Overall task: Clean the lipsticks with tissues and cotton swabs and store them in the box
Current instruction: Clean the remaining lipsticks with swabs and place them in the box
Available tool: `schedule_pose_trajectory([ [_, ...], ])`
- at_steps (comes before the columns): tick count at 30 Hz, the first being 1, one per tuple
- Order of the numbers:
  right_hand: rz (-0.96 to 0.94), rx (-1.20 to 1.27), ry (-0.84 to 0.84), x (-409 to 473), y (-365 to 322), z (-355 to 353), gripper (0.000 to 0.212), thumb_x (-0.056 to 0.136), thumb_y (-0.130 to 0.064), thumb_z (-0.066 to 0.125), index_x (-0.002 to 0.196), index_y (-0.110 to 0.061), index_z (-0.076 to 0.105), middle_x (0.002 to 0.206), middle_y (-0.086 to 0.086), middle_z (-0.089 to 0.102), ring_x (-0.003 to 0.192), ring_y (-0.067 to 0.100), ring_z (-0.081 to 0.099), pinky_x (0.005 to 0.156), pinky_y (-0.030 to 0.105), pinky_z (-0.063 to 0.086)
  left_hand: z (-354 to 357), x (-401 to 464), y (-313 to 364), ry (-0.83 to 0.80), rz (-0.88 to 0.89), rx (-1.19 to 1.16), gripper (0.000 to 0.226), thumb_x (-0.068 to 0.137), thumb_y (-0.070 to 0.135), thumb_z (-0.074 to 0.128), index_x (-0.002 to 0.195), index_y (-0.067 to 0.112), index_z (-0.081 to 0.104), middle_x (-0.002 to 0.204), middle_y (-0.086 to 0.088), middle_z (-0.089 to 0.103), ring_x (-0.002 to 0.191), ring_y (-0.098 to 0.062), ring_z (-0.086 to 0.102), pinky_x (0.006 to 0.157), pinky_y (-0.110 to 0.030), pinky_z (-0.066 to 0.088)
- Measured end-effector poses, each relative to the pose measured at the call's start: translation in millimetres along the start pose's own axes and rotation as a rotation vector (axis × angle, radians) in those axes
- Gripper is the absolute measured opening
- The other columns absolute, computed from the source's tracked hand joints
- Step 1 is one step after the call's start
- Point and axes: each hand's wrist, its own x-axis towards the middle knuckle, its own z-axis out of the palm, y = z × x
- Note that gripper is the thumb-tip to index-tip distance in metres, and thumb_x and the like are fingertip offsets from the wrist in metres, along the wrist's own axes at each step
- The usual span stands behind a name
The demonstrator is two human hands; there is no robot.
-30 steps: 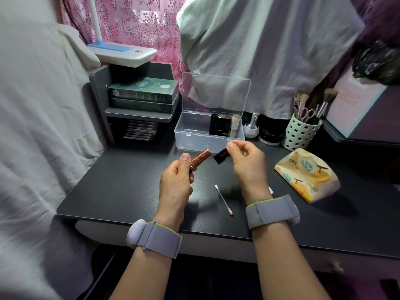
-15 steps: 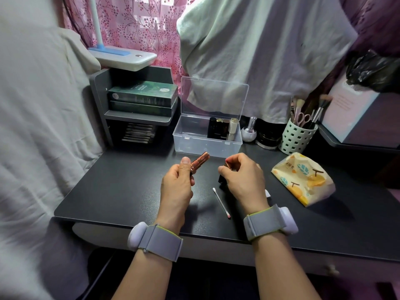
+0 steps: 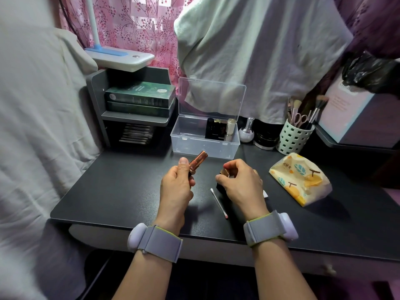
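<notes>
While both hands work above the black desk (image 3: 112, 191), 2 lipstick parts are in hand. The left hand (image 3: 176, 187) grips 1 rose-gold lipstick tube (image 3: 198, 161), thumb up along it, the tube tilted up and away toward the clear box (image 3: 204, 144). The right hand (image 3: 240, 182), palm down with fingers curled, holds 1 black lipstick piece (image 3: 224, 174) just above the desk. 1 cotton swab (image 3: 219, 203) lies between the hands. The open box holds about 4 upright lipsticks (image 3: 218, 128) at its right end. 1 tissue pack (image 3: 299, 178) lies to the right.
</notes>
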Motion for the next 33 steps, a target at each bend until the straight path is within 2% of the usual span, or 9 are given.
schedule_pose_trajectory([
  [4,-0.001,0.026,-0.002,-1.8,-2.8,-2.9,0.031,0.079,-0.044,0.072,0.105,-0.032,0.062,0.095,-0.015,0.070,0.106,0.023,0.059,0.100,0.045,0.044,1.0,-0.5,0.6,0.001,-0.010,-0.016,0.045,0.103,0.047,0.045,0.092,0.007,0.063,0.063,0.002,0.048,0.045,-0.003,0.036,0.043,-0.019,0.029],
  [8,-0.022,0.189,0.034,-1.9,-13.1,-7.1,0.034,0.078,-0.055,0.069,0.102,-0.031,0.065,0.089,-0.019,0.066,0.103,0.021,0.063,0.095,0.048,0.050,3.1,-1.8,2.5,-0.006,-0.007,-0.036,0.044,0.104,0.045,0.045,0.094,0.006,0.062,0.062,0.001,0.047,0.043,-0.002,0.035,0.041,-0.018,0.028],
  [14,-0.013,0.434,0.005,-3.1,-32.3,-11.8,0.023,0.086,-0.043,0.075,0.093,-0.021,0.074,0.086,-0.010,0.074,0.082,0.007,0.068,0.083,0.037,0.058,7.2,-2.9,4.2,0.000,0.004,-0.021,0.043,0.105,0.044,0.043,0.088,0.009,0.061,0.062,0.001,0.049,0.042,-0.002,0.036,0.041,-0.019,0.029],
  [20,0.062,0.603,-0.075,-9.5,-43.0,-6.0,0.023,0.085,-0.040,0.077,0.085,-0.017,0.074,0.079,-0.008,0.073,0.073,0.002,0.063,0.071,0.021,0.047,10.0,-6.5,7.1,-0.030,0.011,-0.055,0.042,0.105,0.042,0.043,0.095,0.007,0.063,0.064,0.000,0.051,0.044,-0.001,0.039,0.042,-0.019,0.030],
  [25,0.120,0.674,-0.123,-15.0,-49.2,-4.1,0.021,0.089,-0.033,0.074,0.088,-0.012,0.075,0.077,-0.007,0.071,0.060,-0.009,0.057,0.067,0.020,0.043,12.2,-9.7,7.9,-0.042,0.007,-0.065,0.044,0.105,0.041,0.044,0.102,0.002,0.064,0.064,0.000,0.052,0.044,-0.002,0.040,0.043,-0.019,0.031],
  [29,0.135,0.728,-0.134,-17.3,-51.3,-4.7,0.013,0.091,-0.025,0.072,0.083,-0.014,0.073,0.076,-0.006,0.072,0.057,-0.010,0.057,0.068,0.021,0.044,13.1,-13.9,8.1,-0.048,0.009,-0.059,0.040,0.105,0.040,0.044,0.097,0.006,0.063,0.065,0.000,0.053,0.044,-0.003,0.040,0.043,-0.019,0.032],
  [33,0.144,0.751,-0.124,-18.5,-53.6,-3.6,0.014,0.091,-0.021,0.071,0.079,-0.014,0.073,0.071,-0.007,0.070,0.055,-0.009,0.056,0.067,0.021,0.043,13.3,-17.8,8.0,-0.057,0.020,-0.068,0.036,0.106,0.037,0.044,0.095,0.007,0.062,0.067,-0.001,0.054,0.046,-0.001,0.042,0.043,-0.018,0.033],
])
